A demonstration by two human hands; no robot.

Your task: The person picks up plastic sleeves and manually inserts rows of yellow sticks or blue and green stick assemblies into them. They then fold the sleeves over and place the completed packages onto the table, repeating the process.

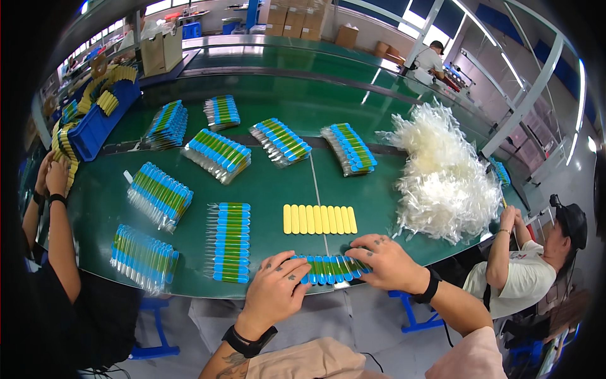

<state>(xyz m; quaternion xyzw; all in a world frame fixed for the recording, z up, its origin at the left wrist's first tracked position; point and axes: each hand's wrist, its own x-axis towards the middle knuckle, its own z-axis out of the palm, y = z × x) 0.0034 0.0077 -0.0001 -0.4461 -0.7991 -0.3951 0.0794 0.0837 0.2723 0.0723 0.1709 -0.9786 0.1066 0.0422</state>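
At the near table edge, a row of flat round-ended strips (331, 270), blue and green, lies side by side between my hands. My left hand (278, 284) is closed on the row's left end, fingers curled over it. On the right end, my right hand (390, 264) grips with thumb and fingers; its fingertips partly hide the strips. Just beyond them lies a neat row of yellow round-ended strips (320, 219). Left of my left hand, a column of blue-and-green strips in clear sleeves (231, 242) lies on the green table (278, 189).
Several more sleeved stacks (218, 153) are spread across the table. A heap of clear plastic sleeves (445, 180) stands at the right. At far left, a blue bin (104, 120) holds yellow strips, near a co-worker's hands (53, 175). Another person (527, 265) sits at the right.
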